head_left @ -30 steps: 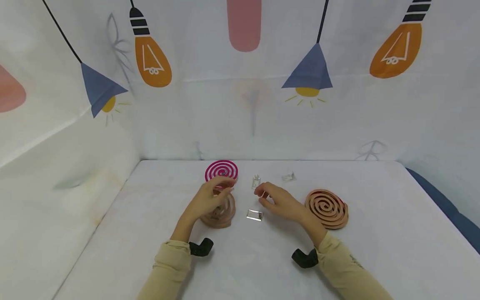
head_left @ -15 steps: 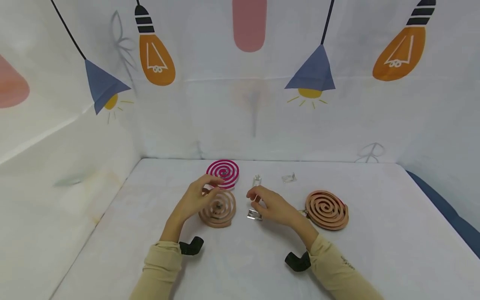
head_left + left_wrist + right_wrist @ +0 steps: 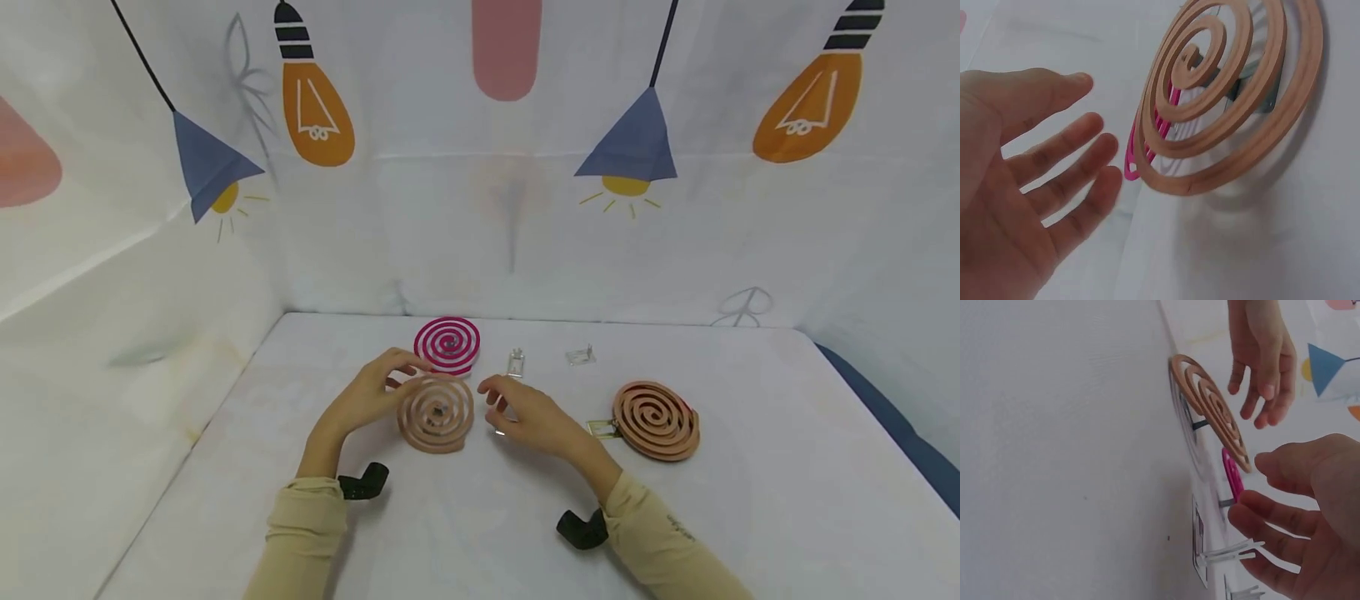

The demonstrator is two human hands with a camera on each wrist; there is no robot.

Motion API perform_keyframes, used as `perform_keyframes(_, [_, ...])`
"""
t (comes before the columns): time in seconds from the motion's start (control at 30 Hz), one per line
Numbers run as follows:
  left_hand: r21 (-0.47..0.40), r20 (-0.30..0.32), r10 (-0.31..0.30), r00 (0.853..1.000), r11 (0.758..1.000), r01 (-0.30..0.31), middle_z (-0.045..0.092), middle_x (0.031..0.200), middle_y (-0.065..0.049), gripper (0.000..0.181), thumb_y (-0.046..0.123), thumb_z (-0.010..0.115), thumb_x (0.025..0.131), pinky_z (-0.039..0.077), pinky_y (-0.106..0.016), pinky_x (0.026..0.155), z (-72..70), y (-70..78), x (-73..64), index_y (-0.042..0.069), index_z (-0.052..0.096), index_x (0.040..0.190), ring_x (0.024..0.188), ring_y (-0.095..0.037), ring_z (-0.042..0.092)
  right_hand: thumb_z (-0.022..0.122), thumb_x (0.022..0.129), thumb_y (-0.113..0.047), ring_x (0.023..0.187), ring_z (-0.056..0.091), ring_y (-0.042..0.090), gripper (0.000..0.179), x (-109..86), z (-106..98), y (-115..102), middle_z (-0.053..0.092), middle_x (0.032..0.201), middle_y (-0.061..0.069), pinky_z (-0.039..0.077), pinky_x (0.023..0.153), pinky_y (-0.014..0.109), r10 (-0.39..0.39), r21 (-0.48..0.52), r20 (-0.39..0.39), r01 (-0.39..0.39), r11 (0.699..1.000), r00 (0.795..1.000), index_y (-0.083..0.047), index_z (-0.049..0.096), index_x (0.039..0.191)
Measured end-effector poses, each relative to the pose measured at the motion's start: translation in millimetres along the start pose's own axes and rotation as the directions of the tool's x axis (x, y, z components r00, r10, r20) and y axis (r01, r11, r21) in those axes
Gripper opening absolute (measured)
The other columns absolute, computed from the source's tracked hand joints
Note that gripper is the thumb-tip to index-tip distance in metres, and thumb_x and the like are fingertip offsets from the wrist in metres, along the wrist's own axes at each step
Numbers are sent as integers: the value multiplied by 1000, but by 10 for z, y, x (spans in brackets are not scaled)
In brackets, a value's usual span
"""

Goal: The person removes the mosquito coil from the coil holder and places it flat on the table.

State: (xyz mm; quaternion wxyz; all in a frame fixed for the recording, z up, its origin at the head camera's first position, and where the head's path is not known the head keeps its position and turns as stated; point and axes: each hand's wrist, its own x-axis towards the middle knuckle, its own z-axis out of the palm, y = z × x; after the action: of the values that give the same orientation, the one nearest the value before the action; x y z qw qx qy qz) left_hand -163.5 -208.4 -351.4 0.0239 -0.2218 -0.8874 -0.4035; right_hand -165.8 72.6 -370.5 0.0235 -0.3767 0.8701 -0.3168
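Observation:
A brown mosquito coil is raised above the white tabletop on a small metal stand. My left hand hovers at its left edge, fingers loosely bent and holding nothing. The left wrist view shows a gap between those fingertips and the coil. At the coil's right side is my right hand, also holding nothing, its thumb and fingers apart. Just behind, a pink mosquito coil is raised on a stand too. Another metal stand is mostly hidden by my right hand.
Two silvery stands lie farther back. On the right is a stack of brown coils, with a brass-coloured stand at its left edge. Black wrist devices jut inward from both sleeves. A printed cloth wall stands behind the table.
My left hand has drawn back to the left, uncovering the brown coil. My right hand has shifted left toward that coil, covering one stand and revealing the brass-coloured one.

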Motion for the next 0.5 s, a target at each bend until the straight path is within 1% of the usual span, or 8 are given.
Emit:
perform_keyframes(0.17, [-40, 79, -20, 997, 999, 24, 55, 125, -15, 36, 5, 58, 91, 52, -44, 88, -22, -71, -23, 7, 54, 127, 110, -34, 58, 59, 91, -16, 88, 62, 10, 41, 35, 65, -46, 63, 104, 2, 50, 73, 25, 13, -11, 21, -13, 1000, 1000, -10, 48, 130])
perform_keyframes(0.27, [-55, 118, -31, 992, 998, 38, 52, 129, -18, 40, 5, 57, 92, 51, -45, 91, -27, -85, -25, 6, 50, 132, 112, -36, 57, 59, 90, -16, 86, 61, 9, 46, 42, 91, -55, 64, 104, 0, 49, 72, 23, 16, -29, 19, -16, 999, 1000, -9, 45, 134])
perform_keyframes(0.37, [-24, 163, -56, 985, 998, 60, 50, 131, -18, 44, 8, 56, 93, 51, -44, 91, -42, -48, -27, 7, 46, 136, 113, -35, 56, 60, 90, -15, 87, 60, 11, 50, 35, 116, -54, 64, 104, 1, 49, 73, 25, 11, -50, 7, -11, 999, 1000, -5, 43, 136])
perform_keyframes(0.43, [13, 192, -67, 979, 998, 65, 50, 130, -19, 47, 9, 56, 93, 52, -42, 89, -59, -13, -30, 6, 43, 138, 113, -35, 57, 60, 90, -15, 89, 59, 12, 51, 24, 130, -53, 64, 103, 1, 49, 76, 28, 1, -65, -1, -1, 998, 1000, -4, 43, 137])
perform_keyframes(0.5, [48, 208, -69, 976, 997, 60, 52, 128, -20, 48, 10, 56, 93, 52, -44, 89, -73, 7, -30, 5, 42, 139, 111, -35, 58, 60, 90, -15, 90, 59, 13, 50, 16, 146, -47, 64, 102, 1, 49, 79, 30, -11, -83, -7, 10, 997, 1000, -4, 44, 137])
